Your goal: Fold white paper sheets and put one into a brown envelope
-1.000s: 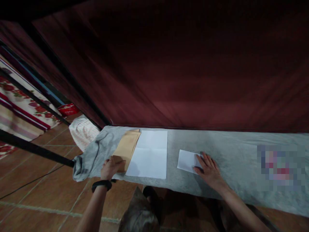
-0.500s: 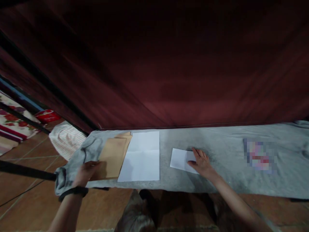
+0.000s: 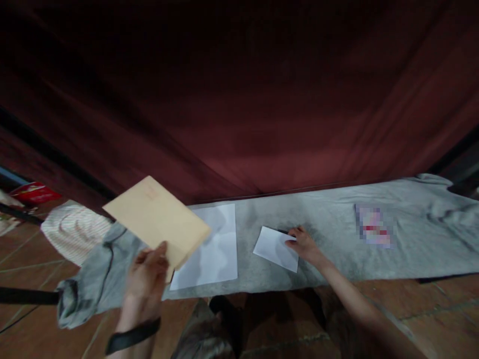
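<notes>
My left hand (image 3: pixel 149 269), with a dark band at the wrist, is closed on a tan paper envelope (image 3: pixel 157 219) and holds it up, tilted, over the left end of the cloth. A sliver of more tan paper (image 3: pixel 169 274) shows under that hand; how many envelopes there are is hidden. Beneath the envelope's right corner lies a creased white sheet (image 3: pixel 219 254), partly covered. My right hand (image 3: pixel 304 244) pinches the upper right edge of a smaller folded white paper (image 3: pixel 276 249), which sits slightly turned on the cloth.
A grey cloth (image 3: pixel 329 219) covers the long narrow surface. On its right side lies a blurred-out purple and red item (image 3: pixel 374 227). Behind hangs a dark red curtain (image 3: pixel 262 124). A striped cloth (image 3: pixel 75 232) and a black bar (image 3: pixel 30 295) are at the left.
My left hand has lifted the tan envelope off the cloth and swung it round. The folded white paper has turned a little, and my right fingers have closed from lying flat to pinching its edge.
</notes>
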